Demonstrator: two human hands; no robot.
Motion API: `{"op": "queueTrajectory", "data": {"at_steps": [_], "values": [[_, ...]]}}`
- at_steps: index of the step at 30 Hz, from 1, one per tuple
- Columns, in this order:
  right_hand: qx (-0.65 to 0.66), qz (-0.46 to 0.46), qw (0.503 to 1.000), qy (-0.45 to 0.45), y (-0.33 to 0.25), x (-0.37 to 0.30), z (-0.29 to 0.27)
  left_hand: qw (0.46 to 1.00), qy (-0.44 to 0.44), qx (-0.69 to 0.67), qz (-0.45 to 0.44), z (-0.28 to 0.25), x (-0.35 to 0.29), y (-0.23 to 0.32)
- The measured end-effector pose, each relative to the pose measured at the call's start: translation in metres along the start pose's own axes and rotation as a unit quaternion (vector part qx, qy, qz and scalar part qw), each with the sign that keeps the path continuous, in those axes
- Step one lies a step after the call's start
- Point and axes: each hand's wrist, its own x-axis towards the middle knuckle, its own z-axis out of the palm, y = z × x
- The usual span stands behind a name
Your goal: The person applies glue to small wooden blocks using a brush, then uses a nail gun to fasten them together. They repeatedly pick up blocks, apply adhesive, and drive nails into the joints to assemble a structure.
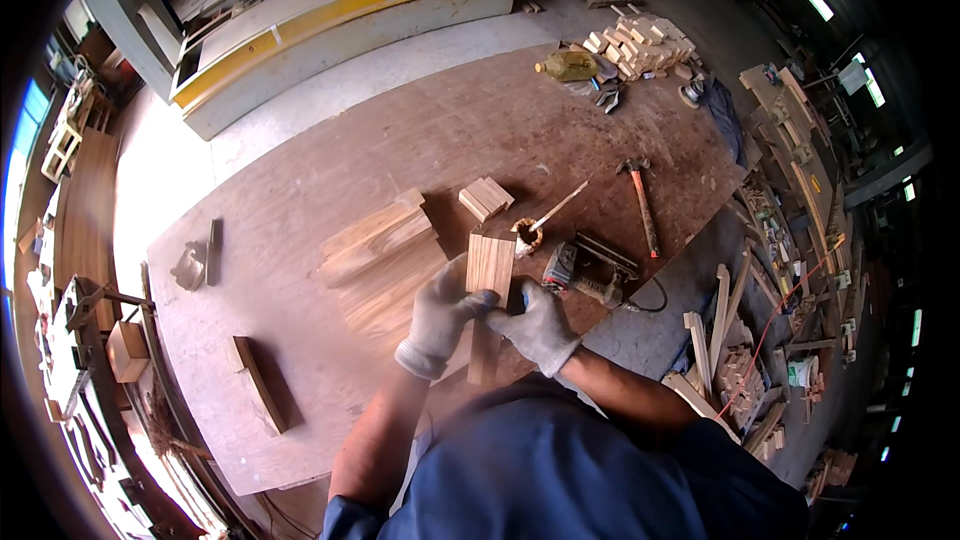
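In front of me, my left hand (440, 318) and my right hand (537, 326), both in pale work gloves, close on the lower end of a short wooden block (490, 262). Their thumbs meet near its bottom edge. Beneath the hands a narrow wooden strip (483, 356) shows partly. Left of the block lies a group of wooden boards (385, 258), some side by side. Beyond it sit a few small wooden blocks (486, 198) and a glue pot (527, 234) with a brush (563, 204) leaning out. To the right rests a nail gun-like power tool (590, 272).
A hammer (641, 205) with an orange handle lies on the wooden worktable (400, 135). At the far right are a yellowish bottle (568, 65) and a pile of wood blocks (642, 46). An L-shaped wood piece (258, 385) lies at left; offcuts (740, 380) are heaped beyond the right edge.
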Motion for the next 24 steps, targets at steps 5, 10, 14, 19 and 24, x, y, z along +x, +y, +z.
{"op": "queueTrajectory", "data": {"at_steps": [5,10,14,19,24], "values": [[0.007,0.004,1.000,-0.003,0.000,0.002,0.002,1.000,0.004,-0.008,-0.005,-0.003,0.000,-0.005],[-0.002,0.009,1.000,-0.013,0.003,0.001,0.003,1.000,0.001,-0.012,-0.017,-0.006,-0.002,-0.007],[0.017,0.012,1.000,-0.013,-0.003,-0.002,0.006,0.998,-0.009,-0.053,-0.024,-0.008,-0.006,-0.006],[0.041,0.019,0.998,-0.031,0.001,-0.001,0.009,0.996,-0.019,-0.080,-0.044,-0.009,-0.008,-0.004],[0.099,0.055,0.993,-0.036,0.006,-0.003,0.013,0.992,-0.024,-0.071,-0.105,-0.012,-0.008,-0.012]]}}
